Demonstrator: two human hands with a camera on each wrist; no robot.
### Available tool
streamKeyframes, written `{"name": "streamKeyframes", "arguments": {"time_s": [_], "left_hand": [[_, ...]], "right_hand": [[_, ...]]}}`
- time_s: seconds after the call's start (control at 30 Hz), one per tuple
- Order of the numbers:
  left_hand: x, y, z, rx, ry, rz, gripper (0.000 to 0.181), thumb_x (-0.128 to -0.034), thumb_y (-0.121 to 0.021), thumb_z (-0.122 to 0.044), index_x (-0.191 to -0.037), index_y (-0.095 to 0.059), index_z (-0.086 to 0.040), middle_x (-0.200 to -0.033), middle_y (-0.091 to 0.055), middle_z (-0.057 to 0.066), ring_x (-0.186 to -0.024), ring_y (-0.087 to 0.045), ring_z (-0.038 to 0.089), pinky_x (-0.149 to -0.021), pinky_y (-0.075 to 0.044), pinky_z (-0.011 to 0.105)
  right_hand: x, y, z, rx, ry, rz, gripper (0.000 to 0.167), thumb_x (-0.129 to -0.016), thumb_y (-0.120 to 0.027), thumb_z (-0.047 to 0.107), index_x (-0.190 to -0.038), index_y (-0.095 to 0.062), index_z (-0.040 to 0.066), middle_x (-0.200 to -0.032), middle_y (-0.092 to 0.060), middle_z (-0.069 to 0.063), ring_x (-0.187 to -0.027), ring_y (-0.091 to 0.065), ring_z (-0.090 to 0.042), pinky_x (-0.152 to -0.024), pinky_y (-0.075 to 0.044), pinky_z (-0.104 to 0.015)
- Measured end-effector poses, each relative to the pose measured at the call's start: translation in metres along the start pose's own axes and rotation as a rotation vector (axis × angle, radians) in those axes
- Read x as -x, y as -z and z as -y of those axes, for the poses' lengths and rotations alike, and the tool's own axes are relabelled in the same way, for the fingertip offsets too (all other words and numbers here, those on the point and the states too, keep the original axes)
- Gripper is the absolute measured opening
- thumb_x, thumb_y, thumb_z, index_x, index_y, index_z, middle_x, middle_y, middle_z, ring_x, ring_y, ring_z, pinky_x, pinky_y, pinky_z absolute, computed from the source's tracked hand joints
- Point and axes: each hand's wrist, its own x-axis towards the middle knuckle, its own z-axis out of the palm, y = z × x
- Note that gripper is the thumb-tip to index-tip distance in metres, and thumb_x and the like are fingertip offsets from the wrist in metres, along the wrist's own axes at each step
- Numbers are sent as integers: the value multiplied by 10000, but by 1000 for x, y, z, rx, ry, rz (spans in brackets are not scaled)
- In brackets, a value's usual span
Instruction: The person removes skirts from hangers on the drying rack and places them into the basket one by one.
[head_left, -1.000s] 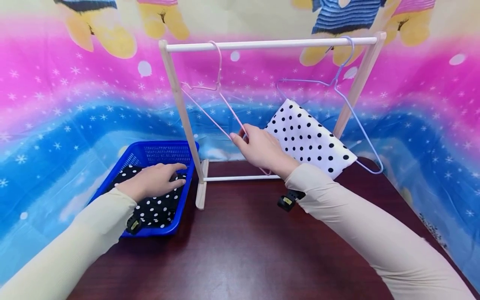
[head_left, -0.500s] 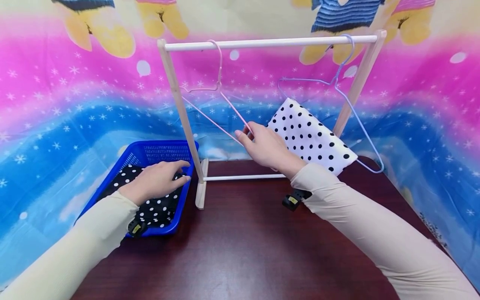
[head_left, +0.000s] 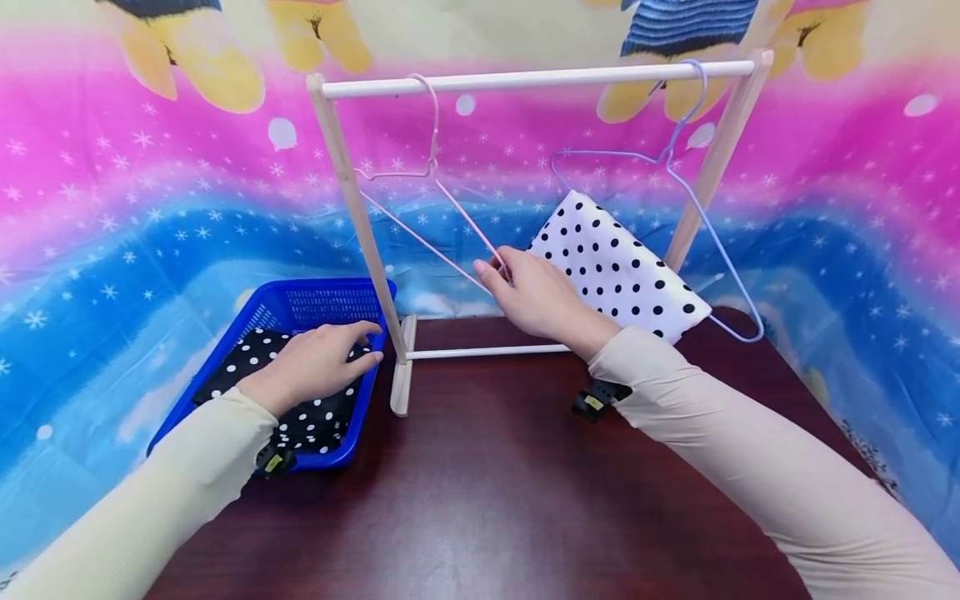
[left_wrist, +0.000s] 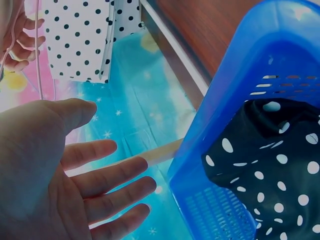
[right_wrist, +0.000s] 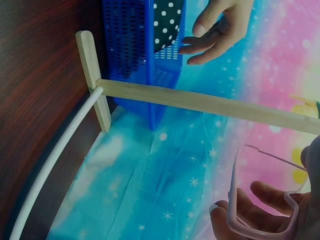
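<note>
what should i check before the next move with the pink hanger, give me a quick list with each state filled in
1. Pink hanger hooked over the top bar: ok
2. Right hand holding the pink hanger: ok
3. Firmness of that hold: cannot tell
4. Left hand free, fingers open: ok
5. Black dotted cloth out of the blue basket: not ok, it lies inside
6. White dotted cloth on the purple hanger: ok

No words, brand names or numbers can be read in any view. In the head view, a small yellow label sits on the black left-wrist camera, and a second yellow label on the black right-wrist camera; any print on them is too tiny to make out.
</note>
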Motion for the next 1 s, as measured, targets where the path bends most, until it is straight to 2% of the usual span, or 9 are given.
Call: {"name": "streamKeyframes", "arguments": {"time_s": [0.3, 0.53, 0.67, 1.0], "left_hand": [[0, -2, 0, 12, -5, -9, 476, -1020, -578, -377, -1410, -568, -105, -1269, -703, 153, -1113, -689, 349, -871, -575, 543], [-2, -1, -3, 46, -4, -19, 476, -1020, -579, -398, -1410, -571, -124, -1252, -713, 128, -1059, -699, 299, -838, -587, 505], [-2, -1, -5, 63, -7, -17, 479, -1021, -579, -407, -1421, -567, -144, -1265, -705, 135, -1016, -698, 275, -805, -591, 475], [-5, -4, -14, 90, -11, -38, 457, -1019, -590, -377, -1409, -578, -139, -1268, -707, 133, -1065, -705, 304, -824, -591, 491]], "right_hand": [[4, 4, 0, -3, 15, -13, 387, -1061, -431, 492, -973, -574, 144, -762, -544, -57, -648, -510, -224, -561, -396, -344], [8, 6, -6, -19, 0, -8, 438, -1068, -387, 508, -1149, -626, 150, -906, -655, -42, -743, -600, -207, -646, -474, -358], [10, 8, -9, 0, -11, -21, 466, -1071, -366, 514, -1179, -633, 147, -921, -661, -53, -786, -610, -215, -670, -473, -368], [14, 14, -21, 6, -9, -35, 510, -1078, -334, 511, -1136, -641, 109, -931, -660, -90, -830, -612, -241, -706, -471, -387]]}}
